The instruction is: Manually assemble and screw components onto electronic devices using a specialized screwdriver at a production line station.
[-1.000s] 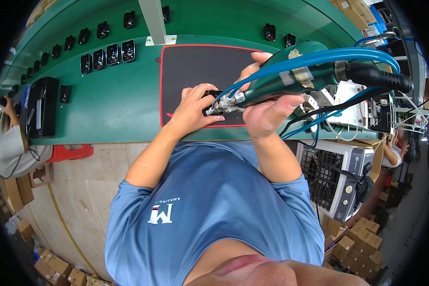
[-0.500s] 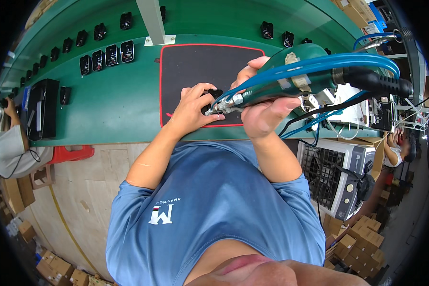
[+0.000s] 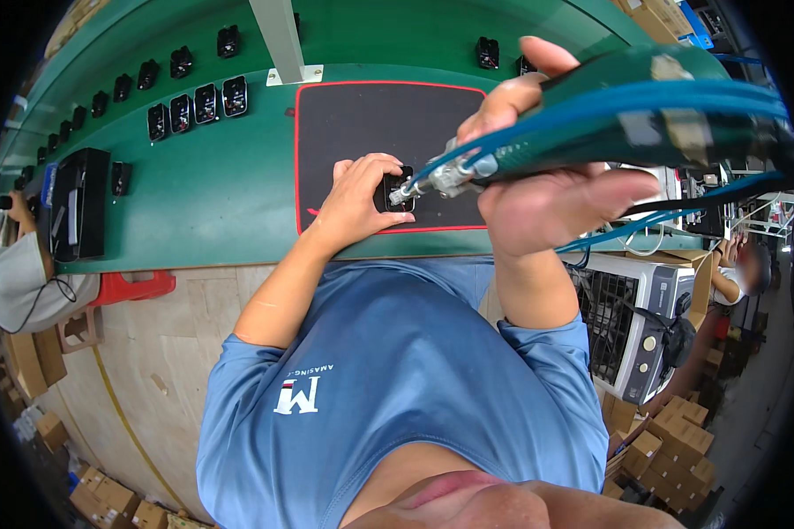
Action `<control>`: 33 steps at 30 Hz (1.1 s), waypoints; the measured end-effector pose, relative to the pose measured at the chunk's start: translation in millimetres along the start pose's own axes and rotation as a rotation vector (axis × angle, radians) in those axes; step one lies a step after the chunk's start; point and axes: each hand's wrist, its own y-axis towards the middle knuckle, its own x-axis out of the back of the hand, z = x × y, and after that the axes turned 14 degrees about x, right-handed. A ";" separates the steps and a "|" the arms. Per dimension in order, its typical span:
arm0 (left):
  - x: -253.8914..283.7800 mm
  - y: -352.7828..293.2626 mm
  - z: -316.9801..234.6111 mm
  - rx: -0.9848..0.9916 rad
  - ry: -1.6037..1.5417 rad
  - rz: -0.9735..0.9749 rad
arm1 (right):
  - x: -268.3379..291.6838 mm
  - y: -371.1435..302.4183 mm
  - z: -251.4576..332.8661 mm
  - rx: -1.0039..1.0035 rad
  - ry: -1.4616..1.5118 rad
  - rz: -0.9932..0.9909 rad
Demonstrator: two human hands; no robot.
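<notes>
The black part [image 3: 406, 175] is positioned on the dark mat [image 3: 353, 115], close to the mat's red near edge and the near edge of the bench [image 3: 203, 198]. The left hand [image 3: 355, 198] grips the part between thumb and fingers. The right hand [image 3: 534, 212] grips the green tool [image 3: 569, 152], fingers partly wrapped around its body. The metal tip is at the part; contact cannot be determined.

Room for movement: the mat surface from the left hand to its far edge, and the bench between the mat's left edge and the row of four black units [image 3: 235, 95]. The post [image 3: 278, 44] bounds this area at the mat's far left corner. Blue hoses [image 3: 644, 104] run beside the tool toward the bench's right end.

Markings: white lettering on the chest of the blue shirt [image 3: 415, 353]; pale, worn tape on the tool.
</notes>
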 end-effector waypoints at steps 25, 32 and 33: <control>-3.0 0.1 2.9 0.037 -0.029 0.001 | -1.1 -52.2 -52.6 -0.029 -0.108 -0.021; -5.8 4.0 9.9 0.035 -0.039 0.084 | -4.5 -42.9 -48.0 -0.085 -0.118 -0.004; -3.7 0.2 6.2 -0.027 0.071 -0.014 | -1.8 -37.9 -44.5 -0.090 -0.056 0.021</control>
